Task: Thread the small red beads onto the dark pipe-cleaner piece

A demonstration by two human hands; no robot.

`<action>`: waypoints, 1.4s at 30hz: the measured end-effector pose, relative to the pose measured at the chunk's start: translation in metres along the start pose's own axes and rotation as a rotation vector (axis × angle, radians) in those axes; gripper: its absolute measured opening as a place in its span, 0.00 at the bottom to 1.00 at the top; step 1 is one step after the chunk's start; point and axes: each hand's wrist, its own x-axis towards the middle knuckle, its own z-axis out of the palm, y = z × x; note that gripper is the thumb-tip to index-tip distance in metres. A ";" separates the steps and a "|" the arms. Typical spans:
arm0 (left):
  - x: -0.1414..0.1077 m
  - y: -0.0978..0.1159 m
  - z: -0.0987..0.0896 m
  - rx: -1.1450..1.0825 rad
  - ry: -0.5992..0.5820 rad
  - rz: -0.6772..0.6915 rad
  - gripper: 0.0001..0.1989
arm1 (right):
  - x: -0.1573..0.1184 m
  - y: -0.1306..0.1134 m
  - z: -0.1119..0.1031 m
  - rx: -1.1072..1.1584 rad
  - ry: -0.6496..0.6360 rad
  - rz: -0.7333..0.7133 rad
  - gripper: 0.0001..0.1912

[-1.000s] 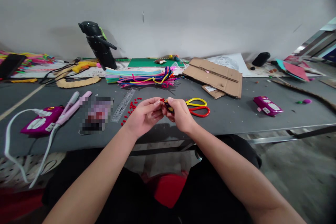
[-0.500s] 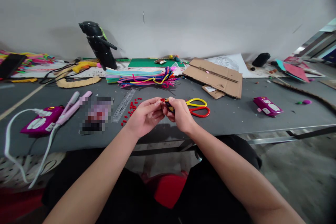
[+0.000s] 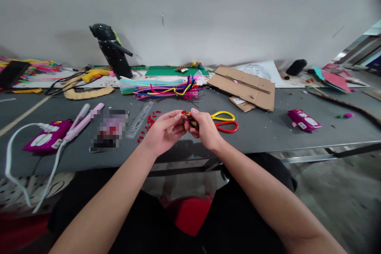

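My left hand (image 3: 165,131) pinches a small red fuzzy piece (image 3: 183,113) between thumb and fingers, in front of my chest over the table's near edge. My right hand (image 3: 205,127) meets it from the right, closed on a small black-and-yellow tool (image 3: 194,122). The tool's working end lies close to the red piece; most of it is hidden by my fingers. Just beyond my right hand are scissors with one yellow and one red handle (image 3: 228,126), their blades hidden behind the hand. Several small red pieces (image 3: 149,121) lie scattered left of my left hand.
A clear ruler (image 3: 139,121) and a blurred-out phone (image 3: 110,131) lie to the left, near a pink hair straightener (image 3: 81,125) and a purple packet (image 3: 47,139). Behind are pipe cleaners (image 3: 166,88), a black flask (image 3: 114,53) and cardboard (image 3: 245,87). Another purple packet (image 3: 303,120) is right.
Both hands stay in nearly the same place. The black-and-yellow tool has turned slightly in my right hand, and less of it shows.
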 end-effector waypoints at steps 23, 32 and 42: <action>0.008 0.024 -0.075 1.898 0.058 0.024 0.12 | 0.005 -0.026 -0.029 -0.052 0.142 -0.077 0.35; 0.004 0.029 -0.072 1.824 0.056 -0.031 0.10 | 0.007 -0.030 -0.036 -0.016 0.179 -0.053 0.33; 0.002 0.032 -0.068 1.811 0.038 -0.130 0.10 | 0.006 -0.027 -0.033 -0.087 0.133 -0.036 0.35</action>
